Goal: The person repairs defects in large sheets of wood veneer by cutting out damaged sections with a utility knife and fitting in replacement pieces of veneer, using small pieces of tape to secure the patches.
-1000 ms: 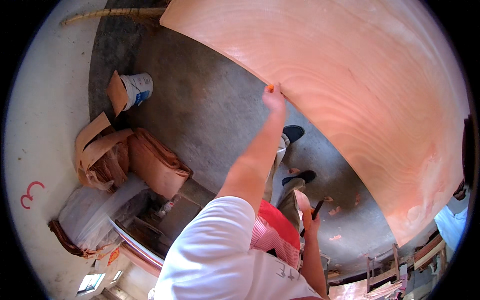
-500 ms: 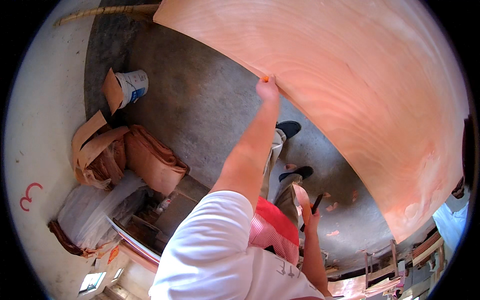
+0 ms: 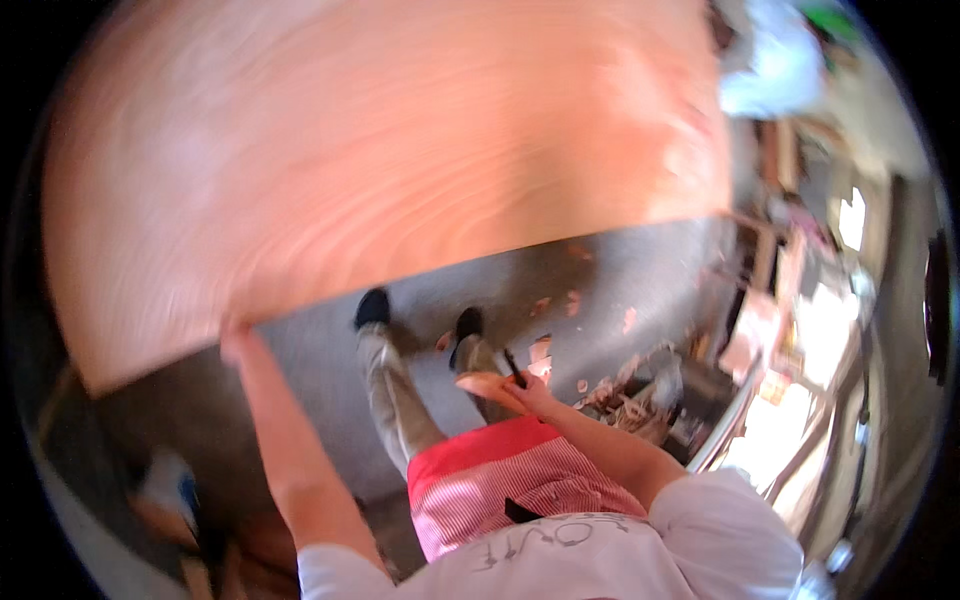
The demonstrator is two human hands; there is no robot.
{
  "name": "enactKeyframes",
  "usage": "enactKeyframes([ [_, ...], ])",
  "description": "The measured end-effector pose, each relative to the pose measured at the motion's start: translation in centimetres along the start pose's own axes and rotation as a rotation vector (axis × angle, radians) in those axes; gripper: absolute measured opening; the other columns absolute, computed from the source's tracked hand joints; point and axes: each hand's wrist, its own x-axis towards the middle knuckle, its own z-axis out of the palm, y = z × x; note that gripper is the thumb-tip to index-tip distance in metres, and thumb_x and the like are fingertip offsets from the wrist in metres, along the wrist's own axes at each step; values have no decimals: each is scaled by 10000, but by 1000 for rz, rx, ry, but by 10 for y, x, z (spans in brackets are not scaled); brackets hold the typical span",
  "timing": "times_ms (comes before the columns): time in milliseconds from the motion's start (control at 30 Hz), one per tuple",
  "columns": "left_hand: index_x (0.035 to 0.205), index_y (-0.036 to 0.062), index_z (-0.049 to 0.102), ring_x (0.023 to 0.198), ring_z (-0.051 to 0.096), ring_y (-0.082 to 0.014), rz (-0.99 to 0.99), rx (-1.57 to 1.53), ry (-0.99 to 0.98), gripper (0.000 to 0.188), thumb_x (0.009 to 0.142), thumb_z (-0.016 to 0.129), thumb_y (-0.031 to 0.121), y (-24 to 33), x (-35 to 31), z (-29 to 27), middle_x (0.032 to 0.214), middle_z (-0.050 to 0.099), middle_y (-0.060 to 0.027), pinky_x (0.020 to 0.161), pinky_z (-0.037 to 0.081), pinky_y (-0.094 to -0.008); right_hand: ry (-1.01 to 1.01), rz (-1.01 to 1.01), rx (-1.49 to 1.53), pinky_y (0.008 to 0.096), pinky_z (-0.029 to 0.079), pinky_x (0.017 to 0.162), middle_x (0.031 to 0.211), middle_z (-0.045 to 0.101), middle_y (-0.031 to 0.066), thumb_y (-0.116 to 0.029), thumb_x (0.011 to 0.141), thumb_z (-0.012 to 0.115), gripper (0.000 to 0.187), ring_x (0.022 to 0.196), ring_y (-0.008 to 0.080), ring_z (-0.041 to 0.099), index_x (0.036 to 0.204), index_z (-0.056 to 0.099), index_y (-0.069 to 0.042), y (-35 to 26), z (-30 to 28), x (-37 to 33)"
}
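Observation:
A large, thin reddish wood sheet (image 3: 420, 150), with wavy grain, spans the upper part of the view. Its near edge is in the grasp of my left hand (image 3: 237, 345), close to the left corner; motion blurs the fingers there. Lower and to the right, in front of my red-and-white striped apron (image 3: 520, 470), my right hand (image 3: 537, 397) is closed around a slim black tool (image 3: 514, 367), whose kind I cannot make out. A narrow strip of wood veneer (image 3: 487, 388) is in that same hand, pointing left. The two hands are well apart.
Reddish scraps (image 3: 572, 303) litter the grey floor (image 3: 480, 275) by my shoes. To the right is a heap of offcuts (image 3: 630, 410) beside wooden racks. A person in light blue (image 3: 778, 65) is beyond the sheet's far right. A blurred white bucket (image 3: 168, 485) stands lower left.
My view has swung to the right, so the sheet now lies across the top and the racks show at right. My left hand stays on the sheet's edge; my right still holds tool and strip.

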Motion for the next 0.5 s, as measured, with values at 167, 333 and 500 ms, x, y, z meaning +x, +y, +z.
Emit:
enactKeyframes([
  [167, 654, 18, 546, 541, 432, -137, 99, 246, 321, 217, 797, 601, 171, -19, -8, 36, 636, 526, -38, 477, 334, -267, 107, 237, 97, 282, 423, 597, 724, 588, 60, -273, 777, 630, 288, 653, 120, 531, 909, 581, -22, 16, -29, -5],
  [333, 723, -30, 569, 632, 515, -164, 159, 259, 483, 173, 765, 637, 123, -12, -12, 34, 750, 574, -77, 528, 408, -292, 238, 135, 106, 285, 421, 568, 667, 572, 51, -271, 778, 627, 280, 615, 125, 528, 896, 585, -21, 18, -40, 7],
  [500, 883, -43, 573, 782, 557, -174, 87, 110, 260, 270, 810, 613, 213, -24, 2, 34, 877, 595, -93, 642, 454, -279, 241, 286, 351, 290, 425, 538, 630, 563, 33, -258, 781, 625, 261, 570, 127, 520, 874, 579, -19, 4, -49, 6],
])
